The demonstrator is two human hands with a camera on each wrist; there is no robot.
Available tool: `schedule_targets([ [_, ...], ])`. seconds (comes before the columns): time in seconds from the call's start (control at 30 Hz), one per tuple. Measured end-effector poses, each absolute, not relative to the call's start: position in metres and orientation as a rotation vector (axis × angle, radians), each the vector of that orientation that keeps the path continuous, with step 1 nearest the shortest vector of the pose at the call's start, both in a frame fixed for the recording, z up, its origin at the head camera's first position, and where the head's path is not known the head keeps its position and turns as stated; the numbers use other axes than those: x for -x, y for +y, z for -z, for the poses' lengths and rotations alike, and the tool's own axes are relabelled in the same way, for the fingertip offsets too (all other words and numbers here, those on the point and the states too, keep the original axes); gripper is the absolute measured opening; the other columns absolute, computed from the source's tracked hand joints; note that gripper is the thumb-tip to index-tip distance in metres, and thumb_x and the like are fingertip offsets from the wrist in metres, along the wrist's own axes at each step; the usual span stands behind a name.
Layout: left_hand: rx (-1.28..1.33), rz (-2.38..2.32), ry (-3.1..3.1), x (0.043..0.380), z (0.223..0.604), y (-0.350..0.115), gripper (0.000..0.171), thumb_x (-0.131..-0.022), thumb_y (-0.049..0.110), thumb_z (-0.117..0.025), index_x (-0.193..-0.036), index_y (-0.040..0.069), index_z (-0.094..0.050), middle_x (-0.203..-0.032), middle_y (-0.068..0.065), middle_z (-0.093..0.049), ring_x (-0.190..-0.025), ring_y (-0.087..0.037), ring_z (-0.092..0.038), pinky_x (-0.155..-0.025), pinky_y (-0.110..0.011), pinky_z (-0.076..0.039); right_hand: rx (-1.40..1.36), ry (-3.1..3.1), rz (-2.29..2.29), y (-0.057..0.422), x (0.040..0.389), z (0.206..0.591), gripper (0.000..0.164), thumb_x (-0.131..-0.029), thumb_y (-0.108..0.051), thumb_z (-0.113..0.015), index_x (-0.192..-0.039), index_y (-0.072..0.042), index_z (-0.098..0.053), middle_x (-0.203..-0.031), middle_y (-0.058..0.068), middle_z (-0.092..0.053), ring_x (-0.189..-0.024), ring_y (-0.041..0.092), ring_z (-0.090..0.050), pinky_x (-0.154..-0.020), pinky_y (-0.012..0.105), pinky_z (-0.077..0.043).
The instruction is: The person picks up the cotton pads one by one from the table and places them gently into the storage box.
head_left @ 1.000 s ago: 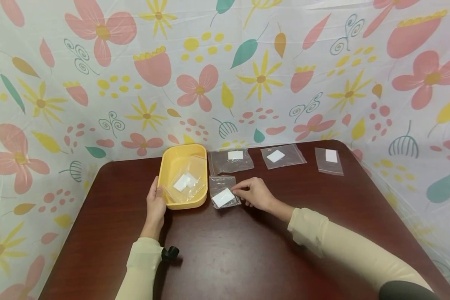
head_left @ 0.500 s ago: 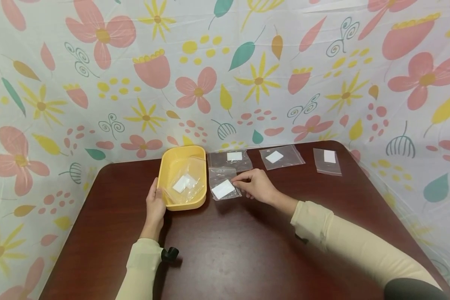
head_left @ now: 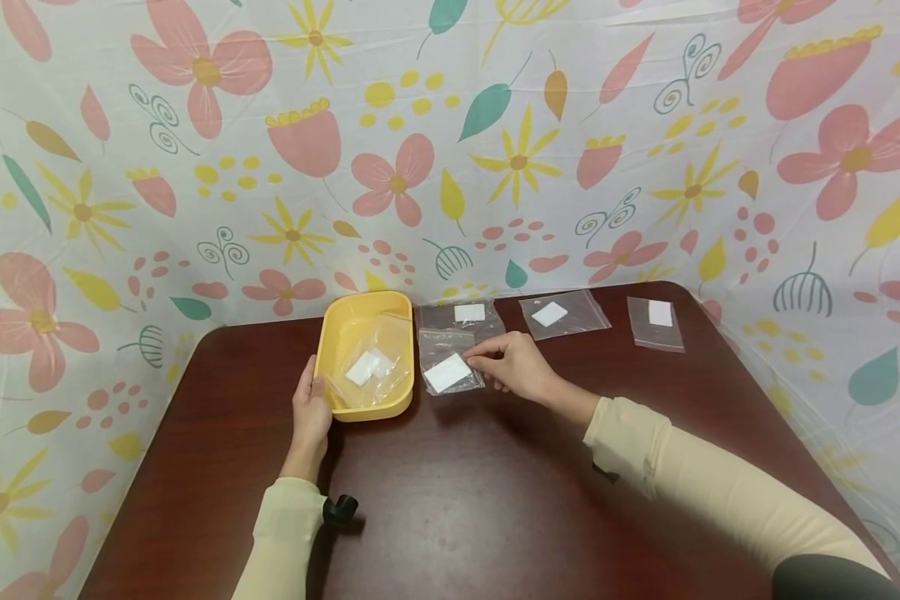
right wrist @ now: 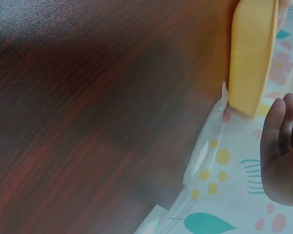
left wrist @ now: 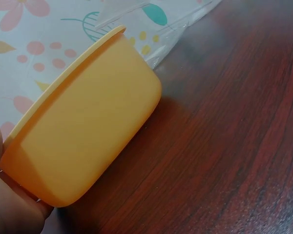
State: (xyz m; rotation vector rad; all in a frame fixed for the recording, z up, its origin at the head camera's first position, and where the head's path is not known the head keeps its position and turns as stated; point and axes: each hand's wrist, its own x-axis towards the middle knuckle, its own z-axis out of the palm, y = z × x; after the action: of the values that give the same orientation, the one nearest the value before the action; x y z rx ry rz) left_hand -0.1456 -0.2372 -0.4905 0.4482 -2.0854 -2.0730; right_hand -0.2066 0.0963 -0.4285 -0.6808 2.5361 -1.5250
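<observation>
My left hand (head_left: 312,414) grips the near left side of a yellow plastic tray (head_left: 375,411), thumb at the rim. Its outer wall fills much of the left wrist view, with part of the hand at lower left. Clear zip bags (head_left: 393,342) with white labels lie inside the tray. Just right of it, my right hand (head_left: 516,367) pinches the right edge of another clear zip bag (head_left: 447,373) with a white label. That bag's top overlaps a zip bag (head_left: 450,317) behind it. In the right wrist view, the curled fingers (right wrist: 273,117) hide the pinched bag.
Two more labelled zip bags lie farther right along the back of the dark wooden table (head_left: 450,500), a middle one (head_left: 570,314) and a right one (head_left: 656,325). A flower-printed cloth (head_left: 450,125) rises behind the table. A black strap piece (head_left: 341,509) sticks out from the left cuff.
My right hand has shifted the pinched zip bag slightly away from me, toward the bag behind it. The left hand and the tray have stayed in place.
</observation>
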Motion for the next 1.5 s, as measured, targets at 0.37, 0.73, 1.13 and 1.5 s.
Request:
schedule_targets([
  [0.37, -0.475, 2.075, -2.09, 0.145, 0.491, -0.243, 0.053, -0.112, 0.02, -0.028, -0.163, 0.017, -0.016, -0.165, -0.001, -0.018, -0.15, -0.018, -0.017, -0.12, -0.037, -0.019, 0.712, 2.514, 1.521, 0.08, 0.21, 0.431, 0.008, -0.092, -0.014, -0.076, -0.096, -0.015, -0.083, -0.056, 0.001, -0.061, -0.041, 0.016, -0.053, -0.039, 0.027, -0.046],
  [0.73, -0.486, 2.065, -2.088, 0.147, 0.492, -0.242, 0.052, -0.112, 0.02, -0.028, -0.163, 0.017, -0.018, -0.165, -0.002, -0.021, -0.149, -0.019, -0.02, -0.119, -0.037, -0.022, 0.752, 2.492, 1.495, 0.049, 0.215, 0.431, 0.009, -0.093, -0.015, -0.075, -0.098, -0.014, -0.082, -0.058, 0.005, -0.063, -0.042, 0.014, -0.053, -0.039, 0.027, -0.045],
  [1.13, -0.442, 2.072, -2.075, 0.15, 0.493, -0.238, 0.051, -0.112, 0.019, -0.028, -0.163, 0.018, -0.019, -0.164, -0.003, -0.023, -0.147, -0.021, -0.025, -0.119, -0.038, -0.024, 0.789, 2.476, 1.505, 0.011, 0.226, 0.433, 0.01, -0.093, -0.012, -0.075, -0.099, -0.01, -0.082, -0.057, 0.008, -0.062, -0.04, 0.015, -0.053, -0.039, 0.028, -0.045],
  [1.5, -0.445, 2.057, -2.075, 0.152, 0.494, -0.24, 0.051, -0.112, 0.017, -0.029, -0.162, 0.013, -0.02, -0.164, -0.004, -0.022, -0.147, -0.021, -0.025, -0.119, -0.038, -0.023, 0.807, 2.494, 1.456, -0.011, 0.229, 0.431, 0.011, -0.093, -0.013, -0.075, -0.1, -0.01, -0.081, -0.068, 0.017, -0.068, -0.042, 0.021, -0.058, -0.04, 0.028, -0.048],
])
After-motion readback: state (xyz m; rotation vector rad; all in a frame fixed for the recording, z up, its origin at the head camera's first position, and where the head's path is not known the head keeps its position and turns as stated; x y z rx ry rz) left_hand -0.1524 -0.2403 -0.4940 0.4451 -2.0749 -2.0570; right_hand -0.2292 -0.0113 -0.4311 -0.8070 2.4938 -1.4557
